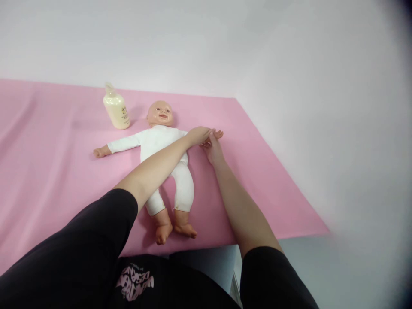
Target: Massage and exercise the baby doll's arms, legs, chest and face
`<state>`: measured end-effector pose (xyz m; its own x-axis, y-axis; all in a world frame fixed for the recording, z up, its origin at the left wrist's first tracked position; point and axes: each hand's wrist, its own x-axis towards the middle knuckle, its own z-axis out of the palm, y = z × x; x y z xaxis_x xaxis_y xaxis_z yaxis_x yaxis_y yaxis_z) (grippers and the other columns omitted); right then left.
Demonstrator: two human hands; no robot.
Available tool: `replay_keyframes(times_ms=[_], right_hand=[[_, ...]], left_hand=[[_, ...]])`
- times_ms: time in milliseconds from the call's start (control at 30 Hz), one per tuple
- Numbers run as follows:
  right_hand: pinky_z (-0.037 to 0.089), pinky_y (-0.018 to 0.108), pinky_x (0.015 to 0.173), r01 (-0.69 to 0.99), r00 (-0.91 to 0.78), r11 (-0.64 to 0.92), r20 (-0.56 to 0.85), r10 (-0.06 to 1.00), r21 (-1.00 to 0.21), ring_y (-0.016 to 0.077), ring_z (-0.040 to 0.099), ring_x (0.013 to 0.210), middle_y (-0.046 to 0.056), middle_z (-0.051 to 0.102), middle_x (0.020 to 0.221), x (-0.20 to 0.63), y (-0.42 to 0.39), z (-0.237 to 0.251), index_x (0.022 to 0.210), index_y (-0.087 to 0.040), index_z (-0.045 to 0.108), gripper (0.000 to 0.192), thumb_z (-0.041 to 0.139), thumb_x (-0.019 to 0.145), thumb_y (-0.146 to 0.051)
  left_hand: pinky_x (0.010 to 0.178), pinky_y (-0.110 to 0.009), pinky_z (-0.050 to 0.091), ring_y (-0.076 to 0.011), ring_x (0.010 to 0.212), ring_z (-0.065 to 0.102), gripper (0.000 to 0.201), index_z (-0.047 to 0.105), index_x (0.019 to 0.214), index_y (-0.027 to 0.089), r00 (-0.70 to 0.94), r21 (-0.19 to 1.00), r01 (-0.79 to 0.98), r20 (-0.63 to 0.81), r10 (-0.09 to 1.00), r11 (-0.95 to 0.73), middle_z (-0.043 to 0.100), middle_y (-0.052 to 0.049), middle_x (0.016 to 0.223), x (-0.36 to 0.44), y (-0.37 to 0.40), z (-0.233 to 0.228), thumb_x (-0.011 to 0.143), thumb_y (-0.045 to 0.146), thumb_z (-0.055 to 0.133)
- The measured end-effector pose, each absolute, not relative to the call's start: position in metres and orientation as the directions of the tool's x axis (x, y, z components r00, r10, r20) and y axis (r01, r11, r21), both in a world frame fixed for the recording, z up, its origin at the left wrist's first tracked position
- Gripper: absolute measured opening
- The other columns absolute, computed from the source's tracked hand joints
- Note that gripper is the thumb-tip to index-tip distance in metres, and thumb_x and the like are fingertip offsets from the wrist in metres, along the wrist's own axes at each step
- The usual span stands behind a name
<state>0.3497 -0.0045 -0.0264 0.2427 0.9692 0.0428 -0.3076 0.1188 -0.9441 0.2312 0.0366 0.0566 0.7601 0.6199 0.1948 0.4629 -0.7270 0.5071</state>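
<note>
Head view: white-cloth-bodied, plastic-headed baby doll [157, 139] lies face-up on pink cloth cover [270, 189]. Left hand [198, 135] grasps its outstretched forearm, seemingly steadying it; right hand [213, 150] grips near its wrist, thumb uppermost. Pale-yellow plastic pump bottle [117, 111] stands apart, leaving arm room.

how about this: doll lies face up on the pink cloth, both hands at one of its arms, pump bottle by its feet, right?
Not quite: the head view shows the pump bottle by the head of the doll, not its feet. It does lie face up on the pink cloth, left hand and right hand at one arm.
</note>
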Motion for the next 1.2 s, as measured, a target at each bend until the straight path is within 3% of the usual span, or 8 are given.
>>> replay_keyframes(times_ms=[167, 333, 533, 733, 1033, 1200], right_hand=[[0.059, 0.040, 0.083, -0.310, 0.209, 0.126, 0.062, 0.976, -0.942, 0.0255, 0.070, 0.107, 0.006, 0.066, 0.139, 0.351, -0.007, -0.025, 0.146, -0.040, 0.049, 0.089, 0.077, 0.071, -0.077], [0.059, 0.041, 0.083, -0.320, 0.223, 0.131, 0.060, 0.973, -0.938, 0.0253, 0.069, 0.106, 0.008, 0.063, 0.144, 0.349, -0.009, -0.021, 0.143, -0.038, 0.052, 0.089, 0.063, 0.072, -0.090], [0.059, 0.040, 0.082, -0.324, 0.269, 0.095, 0.004, 0.963, -0.941, 0.0265, 0.069, 0.109, 0.008, 0.068, 0.136, 0.345, -0.010, -0.016, 0.136, -0.035, 0.058, 0.092, 0.054, 0.070, -0.098], [0.059, 0.041, 0.081, -0.305, 0.264, 0.112, 0.029, 0.964, -0.946, 0.0263, 0.069, 0.107, 0.008, 0.069, 0.130, 0.345, -0.010, -0.016, 0.138, -0.036, 0.057, 0.091, 0.051, 0.072, -0.098], [0.057, 0.036, 0.075, -0.303, 0.278, 0.111, 0.024, 0.960, -0.946, 0.0203, 0.067, 0.091, 0.006, 0.069, 0.117, 0.344, -0.010, -0.011, 0.122, -0.034, 0.064, 0.067, 0.056, 0.081, -0.086], [0.057, 0.036, 0.079, -0.305, 0.234, 0.107, 0.035, 0.972, -0.946, 0.0199, 0.068, 0.092, 0.005, 0.071, 0.114, 0.345, -0.013, -0.008, 0.129, -0.035, 0.060, 0.066, 0.057, 0.083, -0.082]], left_hand=[[0.102, -0.029, 0.048, -0.0203, 0.111, 0.071, 0.053, 0.072, 0.134, 0.017, 0.747, 0.525, 0.471, 0.189, 0.637, -0.708, 0.076, -0.012, 0.128, 0.233, 0.038, 0.054, 0.112, 0.035, 0.027], [0.106, -0.030, 0.047, -0.0213, 0.120, 0.068, 0.053, 0.071, 0.131, 0.015, 0.715, 0.484, 0.523, 0.200, 0.670, -0.702, 0.074, -0.013, 0.133, 0.235, 0.038, 0.052, 0.111, 0.032, 0.025], [0.098, -0.031, 0.048, -0.0223, 0.110, 0.069, 0.055, 0.074, 0.120, 0.016, 0.708, 0.529, 0.508, 0.192, 0.679, -0.680, 0.076, -0.013, 0.122, 0.234, 0.035, 0.055, 0.110, 0.037, 0.024], [0.080, -0.031, 0.046, -0.0211, 0.088, 0.066, 0.060, 0.073, 0.093, 0.015, 0.689, 0.565, 0.520, 0.167, 0.706, -0.641, 0.076, -0.011, 0.099, 0.232, 0.031, 0.061, 0.108, 0.049, 0.026], [0.068, -0.030, 0.038, -0.0185, 0.079, 0.061, 0.053, 0.072, 0.095, 0.017, 0.677, 0.613, 0.507, 0.152, 0.720, -0.606, 0.073, -0.007, 0.095, 0.230, 0.027, 0.060, 0.101, 0.061, 0.043], [0.068, -0.031, 0.036, -0.0183, 0.078, 0.060, 0.050, 0.070, 0.094, 0.017, 0.679, 0.625, 0.487, 0.168, 0.715, -0.610, 0.071, -0.006, 0.092, 0.230, 0.028, 0.058, 0.096, 0.062, 0.049]])
